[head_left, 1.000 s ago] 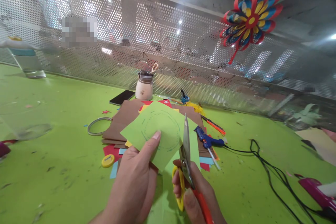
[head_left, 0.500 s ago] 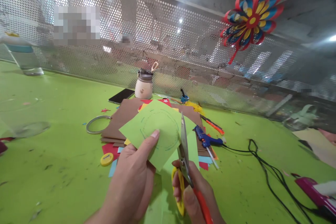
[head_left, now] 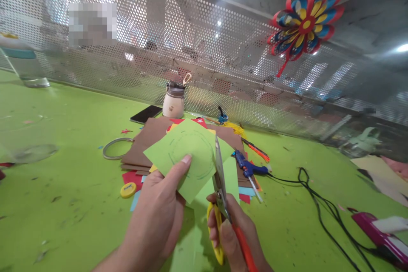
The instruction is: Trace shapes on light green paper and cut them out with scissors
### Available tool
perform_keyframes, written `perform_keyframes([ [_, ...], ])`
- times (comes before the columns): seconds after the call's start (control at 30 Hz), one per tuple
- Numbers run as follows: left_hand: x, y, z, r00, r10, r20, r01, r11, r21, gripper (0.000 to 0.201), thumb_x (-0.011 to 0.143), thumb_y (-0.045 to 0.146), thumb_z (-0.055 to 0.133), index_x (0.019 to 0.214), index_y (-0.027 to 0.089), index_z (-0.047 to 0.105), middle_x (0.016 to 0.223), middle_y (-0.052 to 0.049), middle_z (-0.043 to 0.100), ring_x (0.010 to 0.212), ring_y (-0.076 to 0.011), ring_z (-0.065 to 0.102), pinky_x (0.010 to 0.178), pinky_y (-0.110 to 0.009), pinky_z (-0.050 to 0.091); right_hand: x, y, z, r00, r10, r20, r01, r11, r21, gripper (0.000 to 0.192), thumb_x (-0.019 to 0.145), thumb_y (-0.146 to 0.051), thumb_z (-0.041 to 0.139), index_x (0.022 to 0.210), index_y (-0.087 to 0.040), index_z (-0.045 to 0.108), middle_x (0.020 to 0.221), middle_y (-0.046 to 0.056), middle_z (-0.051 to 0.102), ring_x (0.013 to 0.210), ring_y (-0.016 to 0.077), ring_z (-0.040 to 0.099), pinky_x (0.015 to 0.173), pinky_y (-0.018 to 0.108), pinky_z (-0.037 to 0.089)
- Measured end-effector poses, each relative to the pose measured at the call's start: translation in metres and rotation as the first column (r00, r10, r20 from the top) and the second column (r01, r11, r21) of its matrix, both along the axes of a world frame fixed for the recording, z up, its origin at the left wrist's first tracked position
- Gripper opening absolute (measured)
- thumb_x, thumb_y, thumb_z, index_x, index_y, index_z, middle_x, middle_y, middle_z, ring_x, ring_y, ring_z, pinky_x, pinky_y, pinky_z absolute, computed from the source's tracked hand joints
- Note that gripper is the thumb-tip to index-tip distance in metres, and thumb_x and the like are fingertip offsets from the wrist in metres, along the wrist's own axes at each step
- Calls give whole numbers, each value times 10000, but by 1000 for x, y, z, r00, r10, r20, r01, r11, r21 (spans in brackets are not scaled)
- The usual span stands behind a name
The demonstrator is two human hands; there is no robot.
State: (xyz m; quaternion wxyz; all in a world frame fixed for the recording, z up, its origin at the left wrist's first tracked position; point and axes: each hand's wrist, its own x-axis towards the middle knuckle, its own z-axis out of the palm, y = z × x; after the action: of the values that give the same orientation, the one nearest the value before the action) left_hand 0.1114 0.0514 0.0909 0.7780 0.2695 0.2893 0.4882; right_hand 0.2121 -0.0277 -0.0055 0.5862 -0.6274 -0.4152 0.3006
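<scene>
Left hand (head_left: 159, 212) pinching a green paper square (head_left: 188, 157) bearing a drawn circle; beside it, right hand (head_left: 232, 233) closed around scissors (head_left: 223, 195), blades against the paper's edge.

Green paper square (head_left: 188, 157), circle pencilled on it, is held tilted above left hand (head_left: 159, 221); scissors (head_left: 223, 204) gripped upright beside it.

Open green table (head_left: 63, 204) is found along the near left edge, broken only by a yellow disc (head_left: 128, 190) and a tape ring (head_left: 116, 148). The middle is taken up by stacked paper sheets (head_left: 146, 144). Toward the right edge, passage is hindered by a glue gun (head_left: 247, 166) and black cable (head_left: 321, 208). The far edge is closed off by a perforated screen (head_left: 204, 59).
</scene>
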Motion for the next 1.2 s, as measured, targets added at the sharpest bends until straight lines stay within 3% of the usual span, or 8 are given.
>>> perform_keyframes([
  [0.17, 1, 1, -2, 999, -22, 42, 22, 1000, 3, 243, 736, 121, 659, 951, 224, 705, 913, -4, 765, 856, -227, 705, 717, -267, 565, 0, -2, 6, 998, 61, -24, -60, 998, 28, 680, 716, -799, 430, 1036, -219, 582, 667, -17, 492, 489, 120, 448, 430, 241, 385],
  [0.4, 0, 0, -4, 999, -7, 41, 7, 1000, -3, 260, 712, 126, 673, 954, 217, 703, 888, -23, 769, 861, -257, 708, 746, -312, 564, -2, -4, 16, 995, 97, 2, -97, 994, 59, 615, 752, -769, 414, 1061, -255, 549, 693, -19, 484, 488, 123, 420, 435, 255, 346],
  [0.8, 3, -2, 2, 999, 12, 39, -12, 1000, -16, 280, 728, 122, 657, 1001, 173, 685, 885, -32, 768, 821, -234, 712, 734, -292, 559, 2, -4, 7, 991, 108, -76, -107, 994, 5, 652, 710, -789, 455, 1027, -227, 557, 649, -38, 437, 472, 107, 378, 421, 239, 313],
  [1.2, 0, 1, -8, 999, -13, 33, 13, 1000, 6, 317, 715, 121, 678, 1027, 179, 688, 909, -37, 765, 813, -229, 714, 709, -274, 563, 1, -4, 1, 995, 89, -50, -85, 994, 72, 594, 751, -734, 485, 1014, -208, 572, 607, -53, 418, 435, 90, 377, 368, 202, 334],
])
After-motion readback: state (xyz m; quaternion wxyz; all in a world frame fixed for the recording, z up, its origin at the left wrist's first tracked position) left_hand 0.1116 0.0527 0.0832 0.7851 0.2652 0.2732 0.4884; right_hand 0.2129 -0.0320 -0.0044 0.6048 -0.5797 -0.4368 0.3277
